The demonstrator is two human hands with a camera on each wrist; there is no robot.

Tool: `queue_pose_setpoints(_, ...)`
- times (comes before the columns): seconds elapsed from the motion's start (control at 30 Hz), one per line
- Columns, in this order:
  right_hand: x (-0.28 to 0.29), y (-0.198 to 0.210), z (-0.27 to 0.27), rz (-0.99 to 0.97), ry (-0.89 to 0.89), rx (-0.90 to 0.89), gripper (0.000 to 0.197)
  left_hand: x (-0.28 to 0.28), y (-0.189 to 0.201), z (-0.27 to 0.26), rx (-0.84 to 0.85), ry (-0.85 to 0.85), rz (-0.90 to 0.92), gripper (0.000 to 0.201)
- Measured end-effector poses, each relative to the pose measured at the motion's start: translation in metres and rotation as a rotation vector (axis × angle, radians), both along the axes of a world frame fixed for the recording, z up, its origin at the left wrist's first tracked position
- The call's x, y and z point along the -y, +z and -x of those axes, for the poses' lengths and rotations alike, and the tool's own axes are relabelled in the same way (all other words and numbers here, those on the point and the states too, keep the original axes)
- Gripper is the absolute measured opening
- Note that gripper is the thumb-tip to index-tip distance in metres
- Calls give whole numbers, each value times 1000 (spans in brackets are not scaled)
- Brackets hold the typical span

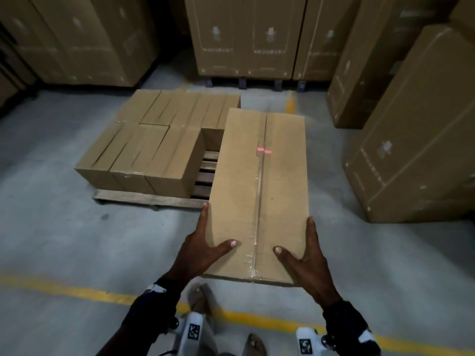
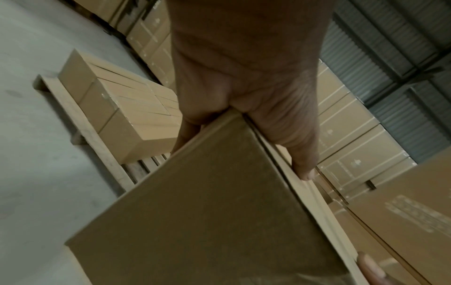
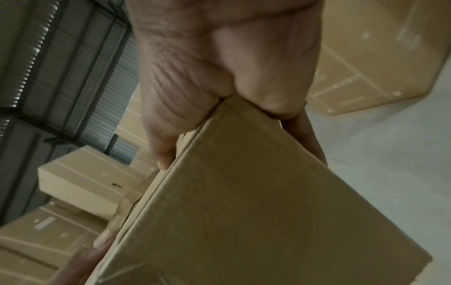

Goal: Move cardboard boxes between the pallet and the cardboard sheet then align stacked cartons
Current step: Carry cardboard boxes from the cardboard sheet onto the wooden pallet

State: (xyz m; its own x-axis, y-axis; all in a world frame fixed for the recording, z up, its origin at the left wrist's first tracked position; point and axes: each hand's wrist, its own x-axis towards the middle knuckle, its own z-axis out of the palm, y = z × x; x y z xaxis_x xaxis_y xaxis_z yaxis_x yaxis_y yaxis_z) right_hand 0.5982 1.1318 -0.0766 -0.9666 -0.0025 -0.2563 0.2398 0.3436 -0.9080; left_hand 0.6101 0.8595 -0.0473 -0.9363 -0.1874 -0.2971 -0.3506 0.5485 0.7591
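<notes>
- A wooden pallet (image 1: 144,199) sits on the gray floor (image 1: 51,240), with brown boxes (image 1: 144,147) packed on it.
- The left hand (image 1: 203,250) grips the long box (image 1: 259,191) on its left side, thumb on top.
- The long box is up in the air, over the pallet's right end.
- The right hand (image 1: 308,258) grips its right side, thumb on top.
- Tall cartons (image 1: 411,140) stand on the right.

I see a matt brown cardboard box (image 1: 259,191) sealed with glossy clear tape (image 1: 257,214), a rough wooden pallet (image 1: 144,199), and a dull grey concrete floor (image 1: 77,240).
</notes>
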Motion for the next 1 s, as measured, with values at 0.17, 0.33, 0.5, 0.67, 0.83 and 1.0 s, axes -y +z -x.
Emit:
queue_pose_setpoints(0.17,59,-8,59,4,41,13,117,61,-12,50,10,27,-42,122)
queue_pose_setpoints(0.33,125,-16,122,-10,19,39,116,126,-18,113,20,9,-69,123)
queue_pose_setpoints(0.5,180,-26,190,-12,50,57,114,181,-33,185,62,-4,-73,127)
queue_pose_setpoints(0.67,226,-52,269,-22,54,91,114,230,-62,265,96,-10,-103,134)
queue_pose_setpoints(0.83,270,-105,367,-35,23,150,118,274,-111,361,114,-3,-117,130)
queue_pose_setpoints(1.0,308,-161,446,-61,-4,177,117,315,-174,441,113,22,-148,130)
